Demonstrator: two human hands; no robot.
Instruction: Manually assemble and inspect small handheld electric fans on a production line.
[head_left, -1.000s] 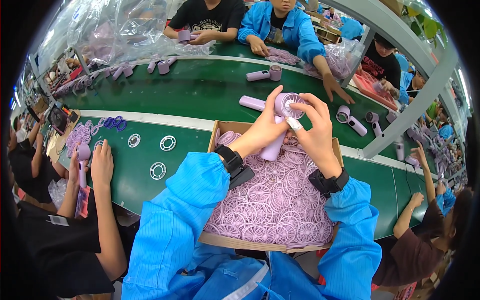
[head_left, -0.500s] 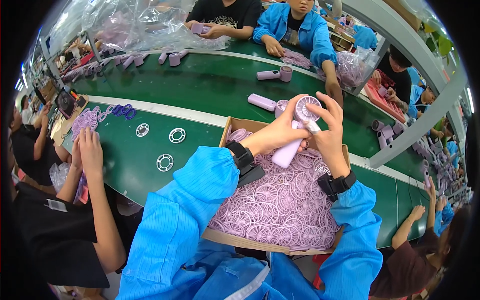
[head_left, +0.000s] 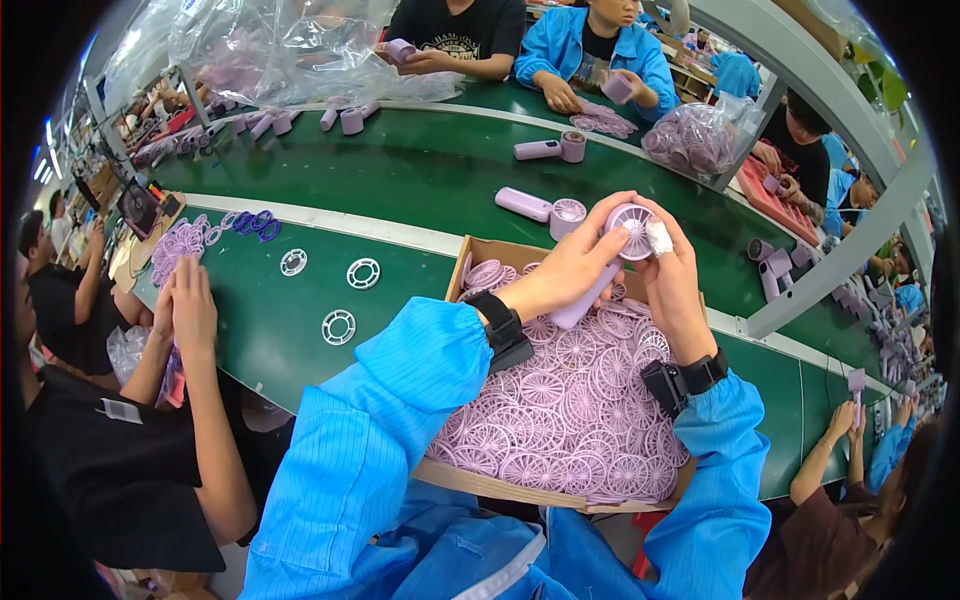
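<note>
A lilac handheld fan (head_left: 588, 298) is held up over the cardboard box (head_left: 500, 487), its round grille facing me. My left hand (head_left: 570, 265) is closed around the handle and lower head, with its thumb on the grille. My right hand (head_left: 677, 285) grips the fan head from the other side; white wrapping covers one fingertip. Under both hands the box is heaped with lilac spoked fan grilles (head_left: 560, 400). Just beyond my hands, another lilac fan (head_left: 523, 204) lies on the green conveyor.
White rings (head_left: 339, 327) lie on the green table at left, near dark purple rings (head_left: 258, 225) and a lilac grille pile (head_left: 178, 250) by a co-worker's hands (head_left: 190, 305). Another fan (head_left: 537, 150) lies across the conveyor. A grey metal post (head_left: 835, 265) slants at right.
My right fingers, spread before, have closed around the fan head, and the grille has turned toward me. Across the conveyor, the blue-sleeved co-worker's arm has drawn back and now holds a lilac piece.
</note>
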